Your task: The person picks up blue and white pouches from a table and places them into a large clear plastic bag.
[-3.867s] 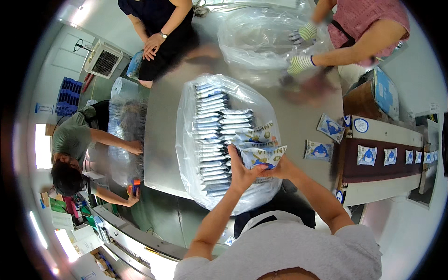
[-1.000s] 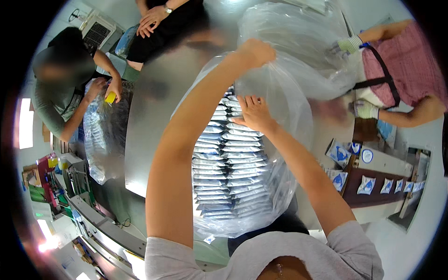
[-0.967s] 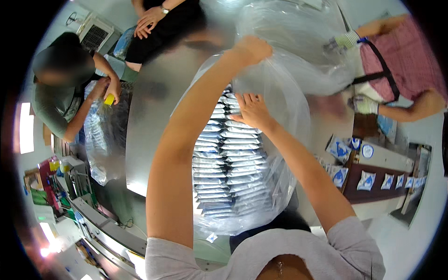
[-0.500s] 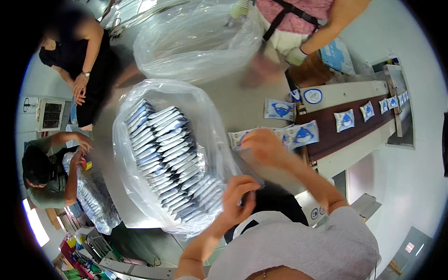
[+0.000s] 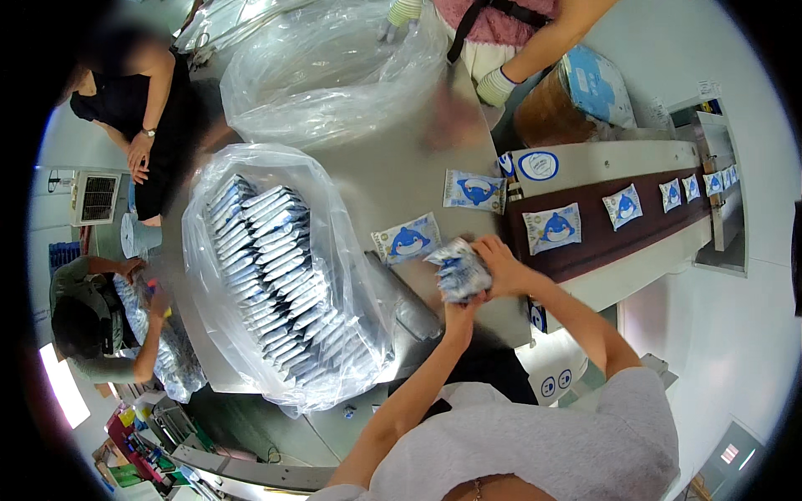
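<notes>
A: Both hands meet over the near edge of the steel table (image 5: 393,179). Right hand (image 5: 499,265) lies over the top of a small stack of packets (image 5: 458,271), fingers curled round it. Left hand (image 5: 458,313) comes up from below, fingers closed on the stack's underside. How many packets are in the stack is not countable; the edges blur together.

B: Where does the stack sit against the rest?

A: Just right of the big clear bag (image 5: 280,267), which is full of the same white-and-blue packets in slanted rows. The plastic glares, so the far rows are hard to read. One loose packet (image 5: 407,240) lies flat on the table just left of the stack, and a second one (image 5: 474,189) lies further up.

B: And the belt?

A: The dark conveyor belt (image 5: 601,234) runs off to the right with packets spaced along it; its far end bends into the lens rim and gets too small to make out.

B: Other people?

A: A gloved hand (image 5: 498,86) at the top edge, the body cut off by the frame, beside a second clear bag (image 5: 334,71). A person in black (image 5: 146,108) is at the upper left, and another person (image 5: 92,321), bent low at the left, is half hidden by the table edge.
</notes>
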Motion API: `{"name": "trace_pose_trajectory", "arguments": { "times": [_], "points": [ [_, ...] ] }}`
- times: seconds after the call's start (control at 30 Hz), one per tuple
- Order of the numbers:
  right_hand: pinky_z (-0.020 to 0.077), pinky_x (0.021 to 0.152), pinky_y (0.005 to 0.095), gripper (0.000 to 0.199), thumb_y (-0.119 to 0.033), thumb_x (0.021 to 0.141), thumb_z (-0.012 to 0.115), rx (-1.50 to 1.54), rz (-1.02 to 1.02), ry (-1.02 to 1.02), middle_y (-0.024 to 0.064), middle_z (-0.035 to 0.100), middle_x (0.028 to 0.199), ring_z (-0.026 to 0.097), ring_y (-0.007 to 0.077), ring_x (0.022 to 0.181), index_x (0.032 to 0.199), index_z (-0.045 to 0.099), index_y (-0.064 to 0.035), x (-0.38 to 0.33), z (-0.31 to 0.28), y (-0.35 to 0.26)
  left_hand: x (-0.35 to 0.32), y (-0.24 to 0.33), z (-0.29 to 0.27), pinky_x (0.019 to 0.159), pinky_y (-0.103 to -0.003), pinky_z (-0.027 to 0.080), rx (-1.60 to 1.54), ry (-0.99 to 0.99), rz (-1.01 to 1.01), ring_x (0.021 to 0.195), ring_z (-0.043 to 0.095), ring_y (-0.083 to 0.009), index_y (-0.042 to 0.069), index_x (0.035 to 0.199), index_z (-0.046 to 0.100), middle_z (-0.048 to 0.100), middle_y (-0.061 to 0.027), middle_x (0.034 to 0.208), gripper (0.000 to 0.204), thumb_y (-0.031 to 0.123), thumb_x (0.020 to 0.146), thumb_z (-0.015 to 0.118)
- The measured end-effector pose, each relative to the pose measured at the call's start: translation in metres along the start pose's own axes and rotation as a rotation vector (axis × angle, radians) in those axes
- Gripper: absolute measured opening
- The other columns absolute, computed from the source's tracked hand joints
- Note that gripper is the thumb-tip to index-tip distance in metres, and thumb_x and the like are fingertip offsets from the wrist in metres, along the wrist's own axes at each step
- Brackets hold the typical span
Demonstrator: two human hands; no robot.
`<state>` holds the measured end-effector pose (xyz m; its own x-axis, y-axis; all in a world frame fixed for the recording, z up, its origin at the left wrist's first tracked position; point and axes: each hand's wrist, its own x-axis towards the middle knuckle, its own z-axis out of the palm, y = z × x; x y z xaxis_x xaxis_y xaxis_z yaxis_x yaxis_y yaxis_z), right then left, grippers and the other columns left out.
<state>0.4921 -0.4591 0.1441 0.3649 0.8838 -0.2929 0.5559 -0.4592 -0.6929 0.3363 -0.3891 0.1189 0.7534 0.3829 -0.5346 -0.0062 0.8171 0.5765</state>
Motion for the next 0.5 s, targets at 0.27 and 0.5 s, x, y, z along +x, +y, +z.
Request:
{"name": "trace_pose_trajectory", "arguments": {
  "times": [0.27,0.5],
  "points": [
    [0.0288,0.101,0.0466,0.089,-0.034,0.051,0.082,0.033,-0.165,0.046,0.0120,0.047,0.122,0.045,0.0310,0.113,0.124,0.040,-0.0076,-0.021,0.043,-0.020,-0.036,-0.003,-0.077,0.088,-0.035,0.045,1.067,-0.324,0.014,0.103,0.058,-0.0273,0.002,0.117,0.050,0.061,-0.0141,0.105,0.049,0.011,0.074,0.071],
    [0.0338,0.099,0.0455,0.094,-0.032,0.050,0.081,-0.647,0.119,0.202,0.0218,0.049,0.119,0.046,0.0340,0.114,0.127,0.036,0.0000,-0.036,0.086,-0.045,-0.074,0.222,-0.038,0.069,-0.032,0.051,1.270,-0.494,-0.084,0.076,0.065,-0.0220,0.006,0.102,0.062,0.066,-0.0118,0.087,0.021,0.003,0.082,0.055]
  ]
}}
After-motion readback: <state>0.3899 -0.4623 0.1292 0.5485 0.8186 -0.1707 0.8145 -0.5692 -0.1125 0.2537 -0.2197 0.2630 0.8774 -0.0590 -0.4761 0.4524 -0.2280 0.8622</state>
